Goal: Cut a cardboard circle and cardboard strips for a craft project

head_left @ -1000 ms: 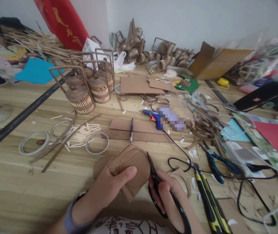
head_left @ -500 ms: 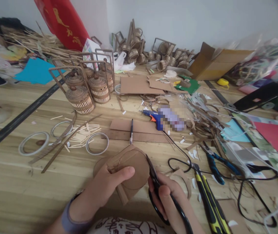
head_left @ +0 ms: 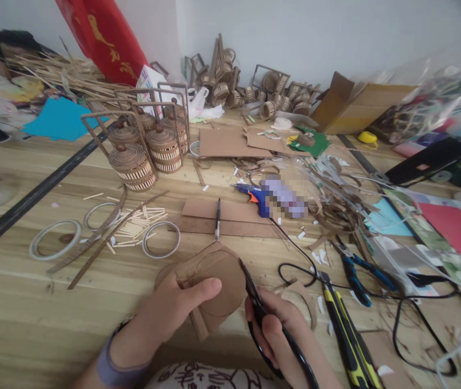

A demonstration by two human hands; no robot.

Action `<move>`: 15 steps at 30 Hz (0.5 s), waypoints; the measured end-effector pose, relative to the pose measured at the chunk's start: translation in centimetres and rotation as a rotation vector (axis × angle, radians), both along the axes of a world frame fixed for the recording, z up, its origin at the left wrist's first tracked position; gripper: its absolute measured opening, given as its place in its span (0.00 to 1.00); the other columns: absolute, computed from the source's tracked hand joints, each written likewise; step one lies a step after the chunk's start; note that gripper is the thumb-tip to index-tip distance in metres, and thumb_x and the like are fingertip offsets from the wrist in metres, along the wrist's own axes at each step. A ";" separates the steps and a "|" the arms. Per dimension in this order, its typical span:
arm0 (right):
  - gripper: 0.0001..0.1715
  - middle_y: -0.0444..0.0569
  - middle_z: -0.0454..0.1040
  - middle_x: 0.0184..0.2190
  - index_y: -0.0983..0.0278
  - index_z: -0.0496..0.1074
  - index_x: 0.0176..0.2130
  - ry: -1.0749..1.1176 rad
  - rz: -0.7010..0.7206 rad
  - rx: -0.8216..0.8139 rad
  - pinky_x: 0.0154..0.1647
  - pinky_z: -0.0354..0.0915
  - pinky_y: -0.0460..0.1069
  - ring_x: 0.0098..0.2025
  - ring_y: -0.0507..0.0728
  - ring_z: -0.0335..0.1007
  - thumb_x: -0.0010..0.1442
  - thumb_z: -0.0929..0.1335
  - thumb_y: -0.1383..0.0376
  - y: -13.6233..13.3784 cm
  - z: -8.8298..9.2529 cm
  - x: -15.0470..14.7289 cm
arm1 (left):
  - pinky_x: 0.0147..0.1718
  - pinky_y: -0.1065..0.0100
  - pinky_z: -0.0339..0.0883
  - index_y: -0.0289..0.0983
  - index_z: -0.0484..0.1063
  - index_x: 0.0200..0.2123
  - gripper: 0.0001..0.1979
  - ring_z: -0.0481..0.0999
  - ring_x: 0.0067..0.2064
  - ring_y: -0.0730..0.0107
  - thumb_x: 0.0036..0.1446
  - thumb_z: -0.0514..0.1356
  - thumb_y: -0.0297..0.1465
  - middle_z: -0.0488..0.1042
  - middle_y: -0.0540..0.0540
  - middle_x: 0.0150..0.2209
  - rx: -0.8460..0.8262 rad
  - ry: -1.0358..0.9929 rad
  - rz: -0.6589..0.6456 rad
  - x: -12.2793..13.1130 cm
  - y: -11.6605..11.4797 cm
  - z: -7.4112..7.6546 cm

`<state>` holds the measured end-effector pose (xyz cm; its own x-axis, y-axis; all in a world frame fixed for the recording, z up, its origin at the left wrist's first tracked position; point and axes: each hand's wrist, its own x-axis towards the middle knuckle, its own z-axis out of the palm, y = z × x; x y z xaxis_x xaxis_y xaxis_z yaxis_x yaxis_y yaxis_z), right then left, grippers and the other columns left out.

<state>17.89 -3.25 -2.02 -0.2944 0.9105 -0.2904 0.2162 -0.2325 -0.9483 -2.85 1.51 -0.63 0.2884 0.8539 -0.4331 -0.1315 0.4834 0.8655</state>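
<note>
My left hand point(head_left: 174, 308) grips a brown cardboard piece point(head_left: 220, 275) marked with a drawn circle, thumb on top of it. My right hand point(head_left: 283, 329) is closed round the black handles of a pair of scissors point(head_left: 255, 294), whose blades bite into the cardboard's right edge along the circle line. Both hands hover just above the wooden table point(head_left: 20, 319) near its front edge. A curved cardboard offcut point(head_left: 301, 294) lies just right of my right hand.
Ahead lie a pen point(head_left: 217, 217) on cardboard strips, a blue glue gun point(head_left: 255, 195) with its black cord, tape rings point(head_left: 161, 239), small sticks, woven baskets point(head_left: 133, 162), blue pliers point(head_left: 356, 270), and a yellow-black utility knife point(head_left: 346, 329) at the right.
The cardboard has turned slightly in my left hand and the scissors have worked a little further along the circle. Both hands have shifted slightly left and down.
</note>
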 end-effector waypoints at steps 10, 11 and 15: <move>0.47 0.38 0.60 0.18 0.60 0.68 0.35 -0.073 0.010 0.075 0.24 0.55 0.48 0.20 0.51 0.52 0.54 0.54 0.24 0.5 0.7 0.5 | 0.57 0.55 0.71 0.42 0.82 0.50 0.22 0.80 0.55 0.50 0.50 0.70 0.39 0.83 0.45 0.50 0.004 0.047 -0.018 0.1 -0.2 0.3; 0.47 0.38 0.59 0.18 0.60 0.68 0.35 -0.070 0.014 0.059 0.23 0.55 0.48 0.19 0.51 0.52 0.54 0.54 0.24 0.5 0.7 0.4 | 0.57 0.55 0.71 0.42 0.82 0.50 0.22 0.80 0.55 0.50 0.50 0.70 0.38 0.83 0.45 0.50 0.004 0.045 -0.021 0.1 -0.2 0.2; 0.46 0.37 0.59 0.17 0.60 0.67 0.34 -0.037 0.024 0.039 0.20 0.53 0.46 0.17 0.49 0.50 0.54 0.54 0.24 0.5 0.5 0.4 | 0.55 0.57 0.73 0.41 0.81 0.51 0.23 0.80 0.54 0.51 0.51 0.70 0.38 0.84 0.45 0.48 -0.026 -0.020 -0.053 0.1 0.0 0.0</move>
<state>18.30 -2.78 -1.57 -0.3061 0.9141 -0.2659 0.2561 -0.1900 -0.9478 -2.76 1.47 -0.59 0.3421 0.8257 -0.4486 -0.1219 0.5124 0.8501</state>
